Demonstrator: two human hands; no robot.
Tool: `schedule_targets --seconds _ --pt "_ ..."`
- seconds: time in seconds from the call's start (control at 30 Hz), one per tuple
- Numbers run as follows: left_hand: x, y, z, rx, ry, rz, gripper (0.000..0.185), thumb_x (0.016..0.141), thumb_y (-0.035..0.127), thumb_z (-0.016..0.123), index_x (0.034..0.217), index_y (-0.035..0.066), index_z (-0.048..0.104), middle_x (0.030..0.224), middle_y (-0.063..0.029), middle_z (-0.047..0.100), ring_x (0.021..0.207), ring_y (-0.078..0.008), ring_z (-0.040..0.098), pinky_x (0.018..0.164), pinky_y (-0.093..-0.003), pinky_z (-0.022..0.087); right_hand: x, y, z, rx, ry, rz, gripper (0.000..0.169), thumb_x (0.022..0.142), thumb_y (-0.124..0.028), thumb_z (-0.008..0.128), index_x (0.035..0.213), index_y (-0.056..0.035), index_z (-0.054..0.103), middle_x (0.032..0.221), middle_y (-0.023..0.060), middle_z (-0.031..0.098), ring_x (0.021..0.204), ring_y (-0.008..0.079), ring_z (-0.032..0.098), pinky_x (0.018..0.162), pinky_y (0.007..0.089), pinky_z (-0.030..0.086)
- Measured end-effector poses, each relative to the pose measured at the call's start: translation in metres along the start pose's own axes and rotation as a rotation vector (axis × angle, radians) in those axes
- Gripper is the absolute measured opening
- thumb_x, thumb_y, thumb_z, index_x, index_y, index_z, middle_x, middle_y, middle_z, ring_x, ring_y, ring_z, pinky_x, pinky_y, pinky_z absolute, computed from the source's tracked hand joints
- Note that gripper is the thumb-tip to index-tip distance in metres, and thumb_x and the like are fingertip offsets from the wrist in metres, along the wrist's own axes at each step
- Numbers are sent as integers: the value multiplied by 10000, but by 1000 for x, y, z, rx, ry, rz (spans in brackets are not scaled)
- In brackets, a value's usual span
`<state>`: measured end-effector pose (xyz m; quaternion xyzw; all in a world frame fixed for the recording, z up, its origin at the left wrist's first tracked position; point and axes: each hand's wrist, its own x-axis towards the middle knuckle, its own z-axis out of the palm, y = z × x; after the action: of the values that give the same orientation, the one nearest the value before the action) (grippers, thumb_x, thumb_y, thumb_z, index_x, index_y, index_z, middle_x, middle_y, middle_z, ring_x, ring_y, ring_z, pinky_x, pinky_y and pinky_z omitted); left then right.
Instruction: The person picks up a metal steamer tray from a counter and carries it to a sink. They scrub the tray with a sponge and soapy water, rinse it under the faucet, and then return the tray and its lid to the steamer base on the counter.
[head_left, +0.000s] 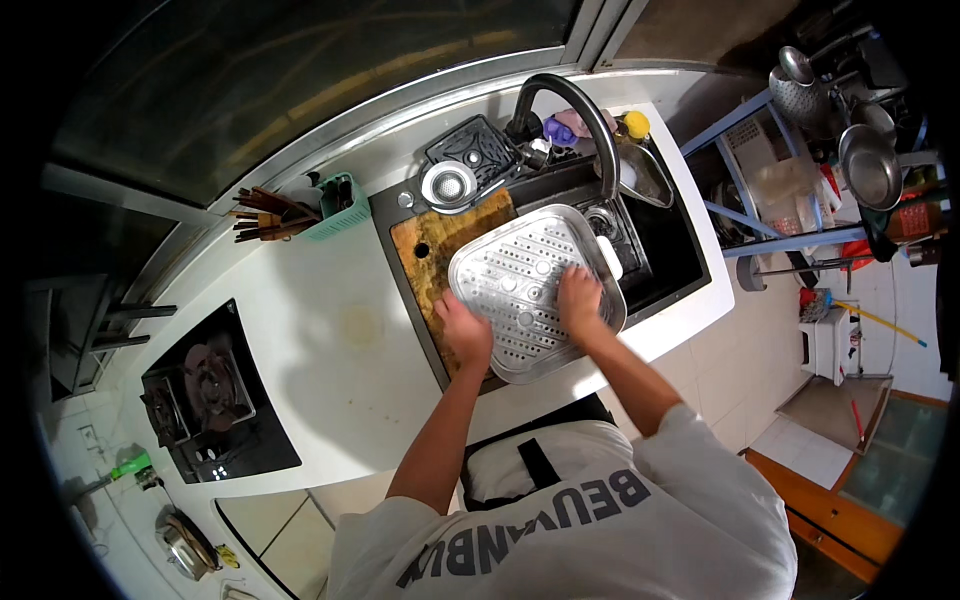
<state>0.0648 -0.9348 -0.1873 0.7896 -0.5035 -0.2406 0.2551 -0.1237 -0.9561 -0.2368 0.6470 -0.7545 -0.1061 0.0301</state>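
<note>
A perforated metal steamer tray (517, 255) with a pale side handle lies tilted over the sink and a stained wooden cutting board (480, 219). My left hand (466, 334) is closed on the tray's left rim, the thumb side upward. My right hand (580, 300) rests fist-like on the tray's right part; its fingertips are hidden, so whether it holds anything cannot be told. Above the tray arches a dark faucet (611, 142). Part of the black sink (667, 259) shows to the right, with a metal strainer basket (645, 176) in its upper corner.
A round sink strainer (448, 185) sits on a black drain rack (472, 146) behind the board. Further left are a green basket (341, 214) and chopsticks (270, 214). A gas stove (221, 397) is at far left. Pans (870, 169) hang by a blue shelf (795, 244) at right.
</note>
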Motion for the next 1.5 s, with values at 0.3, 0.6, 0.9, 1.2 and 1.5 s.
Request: schedule_targets --seconds 0.3,0.6,0.9,1.2,1.5 --pt "0 -2 8 2 18 76 543 730 17 527 1247 29 361 1127 -201 426 896 -444 537 741 -509 456 54 -83 -5 323 228 -331 96 817 -132 482 871 -60 513 831 124 549 720 256 600 592 374 488" --pt "-2 1 3 11 12 47 548 727 14 528 1247 32 356 1151 -205 422 900 -449 538 751 -503 461 -58 -19 -12 135 -589 -211 232 812 -211 563 997 -84 621 1012 140 627 882 257 641 687 387 522" --pt "-1 -9 12 62 40 90 553 735 17 530 1258 29 350 1190 -212 419 922 -458 531 759 -507 461 -50 -3 -66 144 -825 -575 213 782 -176 582 937 -76 689 917 131 678 871 277 658 690 384 498" --pt "2 -40 19 -202 -96 -194 679 647 100 622 1270 8 369 1218 -210 449 1088 -379 490 933 -424 395 6 164 -148 581 -195 -85 182 770 -193 588 891 -70 645 863 143 631 831 323 614 728 399 490" --pt "-28 -54 23 -516 -250 -400 550 598 -19 600 1138 -41 503 1003 -156 610 855 -270 619 695 -342 495 41 206 -61 437 -72 -71 789 729 -400 699 1349 -53 355 1296 251 430 1235 436 354 1035 473 304"
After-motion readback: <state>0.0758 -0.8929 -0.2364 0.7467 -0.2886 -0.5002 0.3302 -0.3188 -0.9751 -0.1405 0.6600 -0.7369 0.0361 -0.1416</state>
